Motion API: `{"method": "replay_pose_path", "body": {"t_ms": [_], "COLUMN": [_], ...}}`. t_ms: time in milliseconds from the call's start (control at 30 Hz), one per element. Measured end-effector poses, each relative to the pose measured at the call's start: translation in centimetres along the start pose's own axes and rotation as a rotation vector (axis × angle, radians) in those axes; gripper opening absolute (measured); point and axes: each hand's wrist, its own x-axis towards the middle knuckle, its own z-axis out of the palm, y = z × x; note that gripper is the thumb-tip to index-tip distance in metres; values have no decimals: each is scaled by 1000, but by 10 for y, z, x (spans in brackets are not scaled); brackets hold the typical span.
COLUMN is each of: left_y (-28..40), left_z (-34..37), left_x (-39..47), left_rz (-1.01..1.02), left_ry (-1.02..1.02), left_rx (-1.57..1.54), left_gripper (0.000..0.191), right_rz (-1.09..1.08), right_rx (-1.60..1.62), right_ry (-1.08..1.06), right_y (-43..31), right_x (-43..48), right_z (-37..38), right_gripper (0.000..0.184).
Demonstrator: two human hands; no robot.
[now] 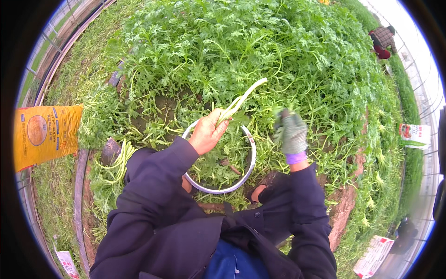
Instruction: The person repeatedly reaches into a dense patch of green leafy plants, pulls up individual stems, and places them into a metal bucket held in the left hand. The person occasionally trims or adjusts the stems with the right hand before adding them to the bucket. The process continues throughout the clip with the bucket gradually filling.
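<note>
My bare left hand [209, 132] is closed around a few pale green leafy stalks [243, 99], their cut ends pointing up and to the right. Below it, between my feet, stands a round basin with a white rim [253, 153], with loose green leaves inside. To the right of the basin is my right hand [293, 134], in a grey-green knitted glove with a purple cuff. It is blurred, with bits of leaf at its fingertips; whether it grips anything is unclear. A bundle of cut stalks [122, 164] lies by my left foot.
Dense leafy greens [226, 45] grow ahead. A yellow printed sack [48, 136] stands at the left, near a dark hose [81, 209]. At the right are a white printed bag [415, 136], a white plastic crate [373, 256] and a bent-over person [383, 38] farther off.
</note>
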Motion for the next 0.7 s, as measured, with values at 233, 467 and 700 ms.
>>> {"method": "replay_pose_path", "body": {"t_ms": [233, 467, 700], "left_y": [10, 2, -5], "left_z": [14, 18, 0], "left_x": [-8, -14, -9], "left_rz": [-78, 34, -81], "left_ry": [-170, -162, -125], "left_rx": [-210, 92, -31], "left_gripper": [27, 50, 41], "right_rz": [-368, 50, 18], "right_rx": [-872, -702, -303], "right_ry": [-213, -355, 119], "right_y": [6, 2, 16], "right_x": [-30, -27, 5], "right_z": [47, 39, 5], "right_gripper": [43, 39, 17]}}
